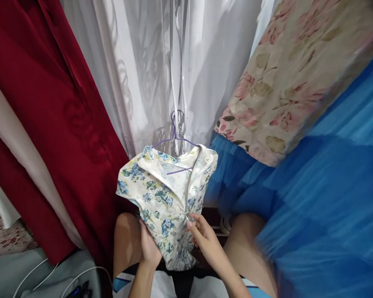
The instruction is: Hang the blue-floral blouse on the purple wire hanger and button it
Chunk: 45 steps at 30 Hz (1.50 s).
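Note:
In front of my lap hangs a cream floral garment [161,198] with blue and green flowers. Whether it is a dress or a top I cannot tell, as its lower part bunches out of sight. Its neckline lies parted in a deep V on a purple wire hanger [164,142]. My left hand [151,248] grips the garment's left side, its fingers partly hidden behind the cloth. At the bottom of the V, the thumb and fingers of my right hand [203,236] are pinched at the closure, by a small pale tab that may be a zipper pull.
White sheer cloth [211,62] with dangling straps hangs behind. Dark red cloth [77,136] hangs left; a pink floral cloth [267,95] and blue tulle [326,198] crowd the right. White cables [83,271] lie on a grey surface at lower left.

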Motion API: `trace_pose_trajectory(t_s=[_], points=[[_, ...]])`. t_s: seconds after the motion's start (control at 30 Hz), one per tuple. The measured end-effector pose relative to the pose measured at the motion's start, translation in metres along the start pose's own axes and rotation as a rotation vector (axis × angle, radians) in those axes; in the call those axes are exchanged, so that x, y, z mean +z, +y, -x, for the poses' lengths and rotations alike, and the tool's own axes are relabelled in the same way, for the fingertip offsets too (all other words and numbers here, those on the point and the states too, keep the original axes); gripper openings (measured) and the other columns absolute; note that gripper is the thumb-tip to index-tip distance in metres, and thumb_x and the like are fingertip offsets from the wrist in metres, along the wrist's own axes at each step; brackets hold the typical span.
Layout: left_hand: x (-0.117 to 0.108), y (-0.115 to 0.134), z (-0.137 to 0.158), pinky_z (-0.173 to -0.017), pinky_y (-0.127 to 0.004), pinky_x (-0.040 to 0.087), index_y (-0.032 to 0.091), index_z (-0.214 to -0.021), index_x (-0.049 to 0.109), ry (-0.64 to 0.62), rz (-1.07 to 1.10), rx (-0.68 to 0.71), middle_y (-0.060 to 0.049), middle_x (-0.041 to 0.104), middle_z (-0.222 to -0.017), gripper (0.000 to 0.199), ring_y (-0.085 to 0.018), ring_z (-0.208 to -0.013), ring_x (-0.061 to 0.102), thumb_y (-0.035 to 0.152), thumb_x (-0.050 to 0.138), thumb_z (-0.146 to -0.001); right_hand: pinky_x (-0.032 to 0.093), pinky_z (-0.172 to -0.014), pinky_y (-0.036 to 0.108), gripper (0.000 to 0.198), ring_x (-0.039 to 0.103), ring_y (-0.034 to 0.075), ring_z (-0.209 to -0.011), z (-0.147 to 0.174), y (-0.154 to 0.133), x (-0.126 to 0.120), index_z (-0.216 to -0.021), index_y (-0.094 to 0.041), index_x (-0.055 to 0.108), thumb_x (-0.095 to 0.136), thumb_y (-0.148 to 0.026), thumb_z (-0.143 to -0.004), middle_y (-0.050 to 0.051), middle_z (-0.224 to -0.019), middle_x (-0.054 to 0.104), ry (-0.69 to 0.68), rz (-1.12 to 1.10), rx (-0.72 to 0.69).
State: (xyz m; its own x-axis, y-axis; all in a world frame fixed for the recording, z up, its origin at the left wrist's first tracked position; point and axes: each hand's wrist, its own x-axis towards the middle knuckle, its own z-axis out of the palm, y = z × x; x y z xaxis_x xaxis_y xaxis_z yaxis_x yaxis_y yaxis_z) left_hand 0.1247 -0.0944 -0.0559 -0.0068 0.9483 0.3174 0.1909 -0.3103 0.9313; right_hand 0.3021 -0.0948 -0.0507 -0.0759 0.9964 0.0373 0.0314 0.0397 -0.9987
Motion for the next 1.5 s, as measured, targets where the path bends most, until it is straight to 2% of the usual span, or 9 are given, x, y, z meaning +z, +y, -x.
trace_pose_trajectory(t_s=[0.2, 0.33, 0.5, 0.6, 0.7, 1.2, 1.3, 1.4, 1.5], points=[[-0.002, -0.022, 0.016, -0.108, -0.041, 0.043, 0.021, -0.134, 0.059, 0.255, 0.625, -0.364, -0.012, 0.065, -0.130, 0.068, -0.029, -0.124, 0.058, 0.034, 0.081, -0.071, 0.043, -0.063, 0.029, 0.034, 0.057, 0.019, -0.063, -0.034, 0.001, 0.028, -0.078, -0.020, 0.055, 0.050, -0.051, -0.091, 0.002, -0.067, 0.061, -0.014, 0.256, -0.160], [-0.001, -0.028, 0.009, -0.106, -0.043, 0.044, 0.019, -0.130, 0.056, 0.281, 0.551, -0.353, -0.014, 0.064, -0.127, 0.060, -0.031, -0.123, 0.058, 0.035, 0.076, -0.076, 0.039, -0.057, 0.027, 0.034, 0.051, 0.015, -0.055, -0.023, -0.007, 0.035, -0.073, -0.019, 0.052, 0.047, -0.046, -0.093, -0.001, -0.057, 0.055, -0.095, 0.189, -0.122], [-0.003, -0.032, 0.012, -0.108, -0.043, 0.041, 0.023, -0.128, 0.048, 0.737, 0.102, 0.003, -0.014, 0.052, -0.135, 0.060, -0.028, -0.125, 0.053, 0.036, 0.075, -0.076, 0.030, -0.046, 0.024, 0.040, 0.042, 0.011, -0.041, -0.004, -0.009, 0.027, -0.067, -0.020, 0.048, 0.049, -0.050, -0.093, -0.002, -0.045, 0.051, -0.085, 0.051, 0.005], [0.010, -0.025, 0.020, -0.105, -0.041, 0.042, 0.021, -0.114, 0.059, 0.503, -0.077, 0.135, -0.013, 0.058, -0.122, 0.039, -0.028, -0.119, 0.055, 0.035, 0.072, -0.079, 0.028, -0.043, 0.023, 0.039, 0.041, 0.010, -0.038, 0.005, -0.009, 0.026, -0.069, -0.019, 0.050, 0.056, -0.052, -0.090, -0.002, -0.046, 0.055, -0.104, -0.014, 0.047], [0.030, -0.016, 0.025, -0.083, -0.033, 0.049, 0.019, -0.092, 0.062, 0.171, -0.025, 0.052, -0.007, 0.064, -0.089, 0.016, -0.022, -0.088, 0.062, 0.035, 0.057, -0.090, 0.027, -0.042, 0.022, 0.041, 0.040, 0.009, -0.038, 0.011, -0.016, 0.029, -0.066, -0.019, 0.050, 0.056, -0.052, -0.090, -0.001, -0.047, 0.057, -0.173, -0.047, 0.045], [0.011, -0.020, 0.002, -0.072, -0.029, 0.045, 0.018, -0.070, 0.057, -0.201, -0.111, 0.023, -0.004, 0.060, -0.074, 0.013, -0.020, -0.076, 0.060, 0.020, 0.060, -0.082, 0.023, -0.038, 0.021, 0.028, 0.033, 0.005, -0.039, -0.110, -0.196, 0.031, -0.071, -0.014, 0.063, 0.066, -0.041, -0.078, -0.003, -0.051, 0.051, 0.077, -0.266, -0.351], [-0.012, 0.014, -0.039, -0.072, -0.028, 0.047, 0.017, -0.076, 0.065, -0.333, -0.068, 0.069, -0.004, 0.064, -0.076, 0.003, -0.019, -0.075, 0.061, 0.019, 0.067, -0.077, 0.025, -0.039, 0.021, 0.027, 0.035, 0.006, -0.037, -0.101, -0.190, 0.036, -0.077, -0.015, 0.063, 0.064, -0.042, -0.081, -0.004, -0.047, 0.051, 0.083, -0.233, -0.346], [-0.034, 0.075, -0.087, -0.079, -0.028, 0.047, 0.021, -0.108, 0.064, 0.036, -0.048, 0.295, -0.003, 0.064, -0.086, 0.020, -0.017, -0.082, 0.060, 0.026, 0.059, -0.089, 0.025, -0.040, 0.021, 0.026, 0.035, 0.007, -0.037, -0.088, -0.180, 0.033, -0.077, -0.016, 0.061, 0.061, -0.042, -0.083, -0.004, -0.044, 0.050, 0.092, -0.139, -0.359], [-0.041, 0.127, -0.124, -0.070, -0.026, 0.047, 0.025, -0.123, 0.060, 0.007, -0.146, 0.497, -0.001, 0.064, -0.083, 0.028, -0.014, -0.071, 0.058, 0.029, 0.052, -0.095, 0.026, -0.042, 0.022, 0.028, 0.037, 0.008, -0.039, -0.081, -0.179, 0.027, -0.075, -0.016, 0.059, 0.060, -0.042, -0.086, -0.004, -0.044, 0.049, 0.048, -0.045, -0.430]])
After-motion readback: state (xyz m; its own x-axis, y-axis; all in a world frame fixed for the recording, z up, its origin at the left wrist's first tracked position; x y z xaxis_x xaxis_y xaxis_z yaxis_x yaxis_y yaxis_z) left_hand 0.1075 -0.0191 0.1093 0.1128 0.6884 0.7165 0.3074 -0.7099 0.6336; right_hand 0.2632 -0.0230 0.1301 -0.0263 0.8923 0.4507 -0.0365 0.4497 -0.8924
